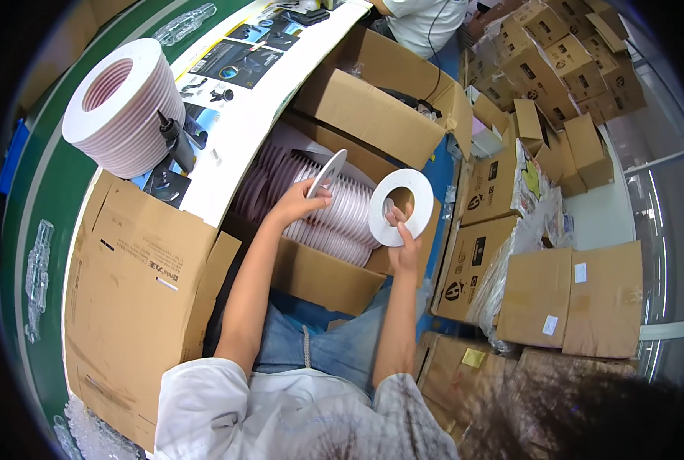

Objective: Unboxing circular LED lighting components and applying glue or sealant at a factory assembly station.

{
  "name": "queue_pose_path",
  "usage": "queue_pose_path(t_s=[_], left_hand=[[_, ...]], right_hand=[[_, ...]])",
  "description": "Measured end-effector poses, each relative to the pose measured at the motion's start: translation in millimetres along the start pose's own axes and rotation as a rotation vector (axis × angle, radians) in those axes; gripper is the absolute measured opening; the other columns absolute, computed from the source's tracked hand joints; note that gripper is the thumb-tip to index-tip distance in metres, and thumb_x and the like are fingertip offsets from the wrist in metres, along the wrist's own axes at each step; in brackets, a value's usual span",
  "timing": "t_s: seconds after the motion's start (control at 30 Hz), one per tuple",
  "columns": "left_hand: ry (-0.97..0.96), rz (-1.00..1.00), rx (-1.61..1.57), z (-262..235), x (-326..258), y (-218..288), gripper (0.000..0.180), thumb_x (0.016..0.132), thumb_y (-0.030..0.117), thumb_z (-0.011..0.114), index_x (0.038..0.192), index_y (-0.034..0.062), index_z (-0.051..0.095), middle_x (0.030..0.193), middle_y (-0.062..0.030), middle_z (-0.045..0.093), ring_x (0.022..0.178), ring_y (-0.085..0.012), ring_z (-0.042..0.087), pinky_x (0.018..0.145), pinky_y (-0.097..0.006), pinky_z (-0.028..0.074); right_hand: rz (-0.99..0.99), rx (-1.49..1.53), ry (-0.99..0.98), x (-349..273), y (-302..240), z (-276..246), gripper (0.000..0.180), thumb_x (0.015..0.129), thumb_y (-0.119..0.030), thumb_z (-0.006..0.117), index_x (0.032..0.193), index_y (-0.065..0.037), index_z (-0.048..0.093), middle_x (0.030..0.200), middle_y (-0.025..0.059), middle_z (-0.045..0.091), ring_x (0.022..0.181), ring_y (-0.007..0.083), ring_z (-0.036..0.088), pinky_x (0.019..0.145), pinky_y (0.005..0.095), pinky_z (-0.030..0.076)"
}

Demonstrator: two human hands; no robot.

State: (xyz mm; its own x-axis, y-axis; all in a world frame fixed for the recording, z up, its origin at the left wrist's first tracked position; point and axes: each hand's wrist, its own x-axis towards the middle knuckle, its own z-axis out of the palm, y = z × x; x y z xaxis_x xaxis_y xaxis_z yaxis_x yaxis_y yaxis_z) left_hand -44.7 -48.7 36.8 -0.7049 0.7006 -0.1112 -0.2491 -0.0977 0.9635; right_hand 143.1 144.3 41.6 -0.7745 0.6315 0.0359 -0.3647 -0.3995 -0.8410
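Two flat white rings are up in my hands, above an open cardboard box (323, 276). My left hand (302, 201) grips one white ring (329, 172), which is turned nearly edge-on. In my right hand (405, 224) is the other white ring (419, 190), its face toward me and my fingers through its hole. Below them, rows of the same white rings (338, 230) stand on edge, packed side by side inside the box. A tall stack of white rings (116, 115) rests on the table to the left, beside a dark bottle with a pointed nozzle (175, 142).
A second open carton (376, 103) stands beyond the box. Left of me is a large brown cardboard box (139, 284) against the white table (238, 142). Stacked cartons (480, 245) and clear plastic wrap line the right side. Another person (426, 23) sits at the far end.
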Motion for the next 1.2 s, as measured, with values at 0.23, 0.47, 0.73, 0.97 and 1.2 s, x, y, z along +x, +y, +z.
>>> queue_pose_path(t_s=[0.23, 0.47, 0.73, 0.97, 1.2], left_hand=[[0.048, -0.071, 0.199, -6, 21, -22, 0.031, 0.077, 0.02, 0.065, 0.097, -0.003, 0.061, 0.076, -0.0043, 0.064, 0.077, -0.013, 0.06, 0.069, -0.027, 0.045], [0.18, -0.065, 0.275, -9, 29, -33, 0.032, 0.07, 0.018, 0.066, 0.094, -0.0023, 0.064, 0.078, -0.011, 0.067, 0.072, -0.0193, 0.063, 0.069, -0.03, 0.048], [0.283, 0.015, 0.775, -5, 22, -27, 0.025, 0.065, 0.02, 0.065, 0.081, 0.0003, 0.067, 0.074, -0.0212, 0.064, 0.073, -0.034, 0.064, 0.069, -0.039, 0.05], [0.068, 0.143, 0.988, 0, 79, -42, 0.021, 0.063, 0.018, 0.065, 0.078, 0.0033, 0.068, 0.08, -0.0207, 0.064, 0.077, -0.0353, 0.063, 0.074, -0.041, 0.05], [0.036, 0.004, 0.912, -23, 83, -66, 0.023, 0.062, 0.018, 0.068, 0.078, 0.0027, 0.068, 0.076, -0.0209, 0.064, 0.074, -0.0347, 0.064, 0.072, -0.039, 0.051]], right_hand=[[0.063, -0.3, 0.294, 19, 14, -11, 0.036, 0.082, -0.009, 0.058, 0.113, 0.008, 0.051, 0.088, 0.0103, 0.06, 0.079, 0.017, 0.059, 0.073, 0.0286, 0.047], [0.096, -0.35, 0.317, 11, 33, 1, 0.028, 0.083, -0.017, 0.058, 0.099, 0.005, 0.056, 0.073, 0.0071, 0.059, 0.066, 0.0134, 0.057, 0.064, 0.0243, 0.046], [-0.29, -0.935, 0.37, 19, 9, 9, 0.02, 0.085, -0.019, 0.058, 0.074, -0.003, 0.056, 0.061, -0.0009, 0.05, 0.054, 0.0055, 0.045, 0.048, 0.0241, 0.036], [-0.279, -1.449, 0.141, 43, 58, 10, 0.017, 0.071, -0.014, 0.06, 0.083, -0.002, 0.061, 0.071, 0.02, 0.061, 0.068, 0.0349, 0.059, 0.062, 0.0398, 0.046], [-0.576, -1.349, 0.408, 48, 81, -5, 0.015, 0.068, -0.012, 0.056, 0.077, 0.0, 0.06, 0.064, 0.0201, 0.059, 0.063, 0.0353, 0.059, 0.061, 0.0397, 0.047]])
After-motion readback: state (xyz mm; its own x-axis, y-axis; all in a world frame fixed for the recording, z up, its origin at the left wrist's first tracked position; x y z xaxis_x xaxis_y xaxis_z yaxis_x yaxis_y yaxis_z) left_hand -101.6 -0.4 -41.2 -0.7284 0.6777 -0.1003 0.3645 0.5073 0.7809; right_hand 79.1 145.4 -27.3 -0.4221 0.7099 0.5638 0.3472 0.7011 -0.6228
